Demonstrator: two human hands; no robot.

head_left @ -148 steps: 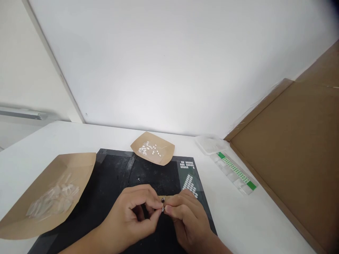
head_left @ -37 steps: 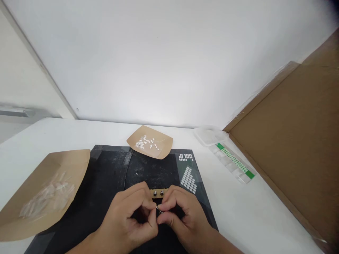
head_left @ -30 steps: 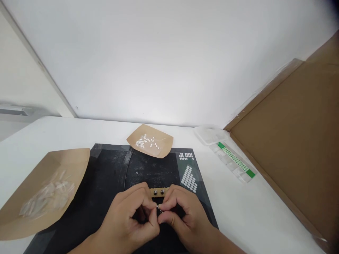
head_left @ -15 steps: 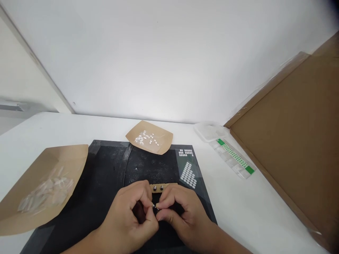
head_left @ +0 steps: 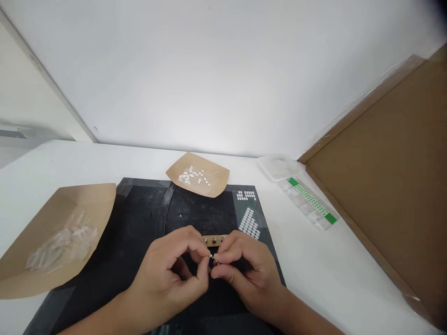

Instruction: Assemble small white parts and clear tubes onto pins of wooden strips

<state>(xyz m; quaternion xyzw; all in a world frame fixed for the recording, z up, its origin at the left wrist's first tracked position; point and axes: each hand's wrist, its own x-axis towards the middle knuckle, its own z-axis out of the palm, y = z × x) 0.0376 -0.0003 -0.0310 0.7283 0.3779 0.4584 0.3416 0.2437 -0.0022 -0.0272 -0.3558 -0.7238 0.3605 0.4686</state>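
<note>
A small shiny metal piece (head_left: 216, 262) sits between the fingertips of both hands, over the black mat. My left hand (head_left: 174, 274) pinches at its left side, thumb and forefinger close together. My right hand (head_left: 248, 270) pinches it from the right. The piece is too small to make out in detail. Just behind the fingers lies a tan strip (head_left: 210, 243) with several round metal studs, partly hidden by my right hand.
A black mat (head_left: 132, 223) lies on the white table (head_left: 314, 279). A brown tray (head_left: 101, 195) of clear plastic pieces is left. Behind is a smaller tray (head_left: 216, 186) with white bits. White oval stickers (head_left: 248, 223), a green-ended strip (head_left: 312, 199), a clear container (head_left: 275, 167) and cardboard (head_left: 391, 186) are right.
Both hands have shifted slightly up in view, and their fingertips have turned so that more of the metal piece shows. More of the studded strip is visible. The whole view has moved a little.
</note>
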